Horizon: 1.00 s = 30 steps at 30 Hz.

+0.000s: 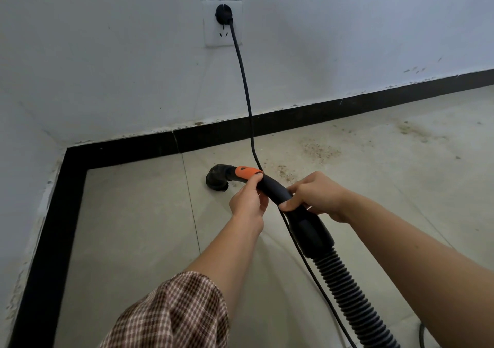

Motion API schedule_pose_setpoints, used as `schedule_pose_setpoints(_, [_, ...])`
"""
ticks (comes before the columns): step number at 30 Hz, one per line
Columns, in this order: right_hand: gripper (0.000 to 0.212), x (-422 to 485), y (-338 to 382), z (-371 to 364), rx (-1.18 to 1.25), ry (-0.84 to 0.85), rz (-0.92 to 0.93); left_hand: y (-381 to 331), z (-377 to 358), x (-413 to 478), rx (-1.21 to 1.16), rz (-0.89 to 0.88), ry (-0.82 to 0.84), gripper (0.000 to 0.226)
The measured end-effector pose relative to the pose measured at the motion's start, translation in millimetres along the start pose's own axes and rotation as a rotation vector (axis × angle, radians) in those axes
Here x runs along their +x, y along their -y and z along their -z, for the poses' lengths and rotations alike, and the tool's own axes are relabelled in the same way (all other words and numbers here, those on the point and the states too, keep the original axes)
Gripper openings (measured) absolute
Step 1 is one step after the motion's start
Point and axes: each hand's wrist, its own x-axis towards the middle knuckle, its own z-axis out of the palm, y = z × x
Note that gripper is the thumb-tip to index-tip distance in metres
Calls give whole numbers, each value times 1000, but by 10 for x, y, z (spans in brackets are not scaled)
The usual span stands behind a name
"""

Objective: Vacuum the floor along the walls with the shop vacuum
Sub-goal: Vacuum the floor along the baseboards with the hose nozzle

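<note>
The vacuum's black curved handle tube (278, 191) has an orange slider (247, 171) near its front and ends in a round black brush nozzle (216, 180) that points down at the tiled floor near the corner. My left hand (247, 204) pinches the tube just behind the orange part. My right hand (315, 196) grips the tube a little further back, thumb on top. A ribbed black hose (347, 294) runs from the handle to the bottom right edge.
A black power cord (244, 80) hangs from a plug (224, 14) in the white wall socket, crosses the black skirting (294, 117) and trails under the hose. Brown dust patches (318, 149) lie on the tiles to the right. Walls meet at the left corner.
</note>
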Motion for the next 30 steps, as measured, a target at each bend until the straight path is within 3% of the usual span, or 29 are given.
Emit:
schedule_pose_setpoints(22, [12,315,249,-281,46,-100,66,-350,7,547,80,-85,67,27])
schedule_pose_setpoints(30, [15,445,294,-385,93,-123,84,-445,-18,725,73,-94,69,14])
